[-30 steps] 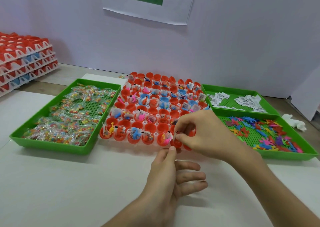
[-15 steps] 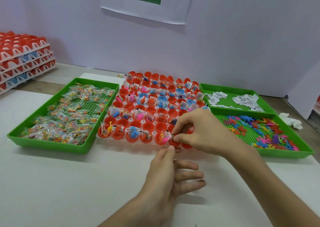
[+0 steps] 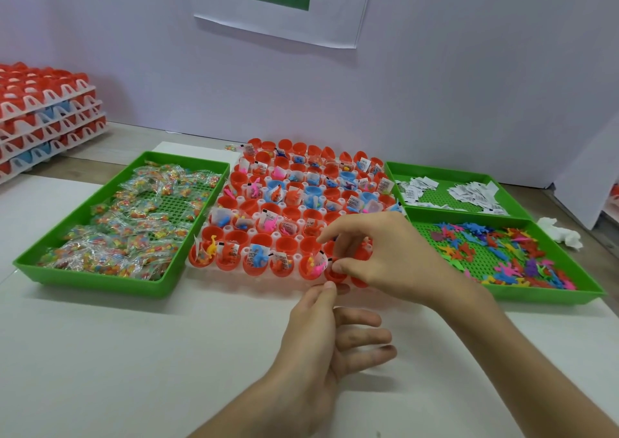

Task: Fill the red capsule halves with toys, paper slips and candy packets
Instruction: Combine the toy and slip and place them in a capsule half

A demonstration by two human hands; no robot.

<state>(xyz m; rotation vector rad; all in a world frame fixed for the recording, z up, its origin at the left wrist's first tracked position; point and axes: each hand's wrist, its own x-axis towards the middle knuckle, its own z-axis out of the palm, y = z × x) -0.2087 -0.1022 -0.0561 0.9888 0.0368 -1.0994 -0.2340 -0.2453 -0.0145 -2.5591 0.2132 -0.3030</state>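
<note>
Right hand (image 3: 378,253) hovers over a front-row capsule half (image 3: 335,274), fingers curled, thumb at its rim; whether it pinches anything cannot be told. Left hand (image 3: 321,330), fingers loose, touches that half's near side. Most halves in the rack (image 3: 214,272) look filled; several in the 2nd and far rows seem empty. Packets (image 3: 134,223), slips (image 3: 469,194) and toys (image 3: 502,246) remain plentiful.

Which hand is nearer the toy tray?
Right. The right hand is over the capsules, just left of the toy tray; the left hand is closer to the person and farther left.
</note>
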